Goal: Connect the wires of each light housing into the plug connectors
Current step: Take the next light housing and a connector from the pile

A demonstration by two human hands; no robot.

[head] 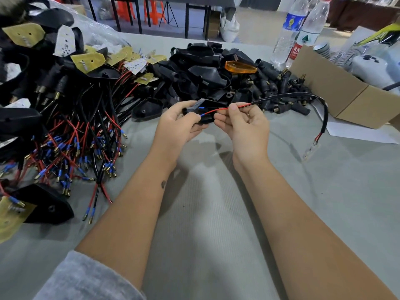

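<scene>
Both forearms are bare from wrist to elbow. A soft, light grey sleeve point(86, 278) is pushed up near the left elbow. A small dark mark point(163, 184) sits on the left forearm, and the right hand point(244, 128) wears a thin ring point(248, 113).

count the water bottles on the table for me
2, both at the far right end of the table: one with a blue label, and one with a green and red label just to its right. Others may be hidden out of frame.
</scene>
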